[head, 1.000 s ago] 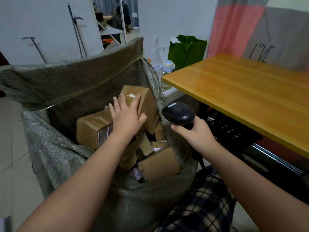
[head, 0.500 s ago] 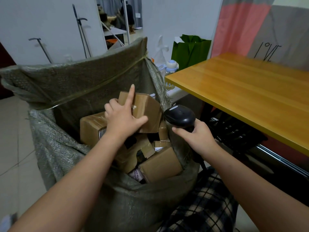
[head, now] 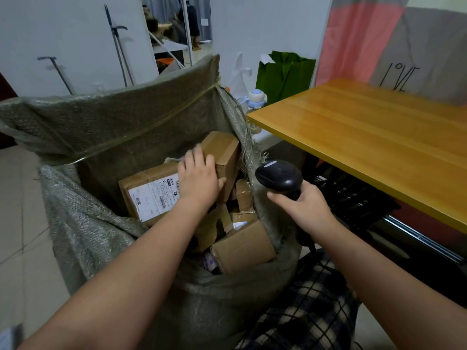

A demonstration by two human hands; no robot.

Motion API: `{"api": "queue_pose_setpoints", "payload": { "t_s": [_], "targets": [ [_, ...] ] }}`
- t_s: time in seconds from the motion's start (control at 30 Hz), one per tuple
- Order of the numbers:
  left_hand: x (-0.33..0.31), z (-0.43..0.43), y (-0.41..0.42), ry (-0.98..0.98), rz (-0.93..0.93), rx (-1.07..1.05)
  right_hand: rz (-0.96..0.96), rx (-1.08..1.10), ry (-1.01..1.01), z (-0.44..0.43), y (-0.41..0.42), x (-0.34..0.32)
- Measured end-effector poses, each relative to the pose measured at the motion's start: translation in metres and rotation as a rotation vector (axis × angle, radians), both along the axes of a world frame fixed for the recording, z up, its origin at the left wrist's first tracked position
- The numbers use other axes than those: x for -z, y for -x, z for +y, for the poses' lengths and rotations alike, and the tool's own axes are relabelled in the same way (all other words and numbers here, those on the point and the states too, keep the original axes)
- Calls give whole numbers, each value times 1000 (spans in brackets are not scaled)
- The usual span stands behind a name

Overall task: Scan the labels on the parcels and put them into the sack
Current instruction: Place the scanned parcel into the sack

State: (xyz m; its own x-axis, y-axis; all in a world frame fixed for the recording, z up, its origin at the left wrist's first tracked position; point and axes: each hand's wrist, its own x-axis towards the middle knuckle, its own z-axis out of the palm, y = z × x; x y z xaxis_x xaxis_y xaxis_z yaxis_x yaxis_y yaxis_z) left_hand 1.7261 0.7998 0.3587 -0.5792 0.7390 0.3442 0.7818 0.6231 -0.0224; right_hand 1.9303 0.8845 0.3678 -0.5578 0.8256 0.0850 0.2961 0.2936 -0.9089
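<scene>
your left grip [head: 199, 179] curled round box [head: 223, 150] atop pile in sack [head: 88, 223], thumb on its near face, your right grip [head: 304, 209] holding scanner [head: 278, 176], just right of box

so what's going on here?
A person is loading parcels into a sack. The left hand grips a box on top of the pile inside, against the sack's far right wall. The right hand holds a scanner just outside the sack's right edge. The sack is filled with boxes up to its near rim; a labelled box lies label up, left of the gripped one. A table stands to the right.
</scene>
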Motion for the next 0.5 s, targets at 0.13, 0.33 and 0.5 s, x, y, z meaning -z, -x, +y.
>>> {"api": "queue_pose_setpoints", "payload": {
  "t_s": [0.13, 0.33, 0.5],
  "targets": [
    [-21, 19, -32, -74, 19, 171, 52, 62, -45, 11, -31, -15],
    [-53, 88, -132, -134, -24, 515, 58, 323, -84, 41, -128, -39],
    [-69, 153, -236, -121, -99, 804, 101, 608, -58, 59, -232, -54]
  ]
}}
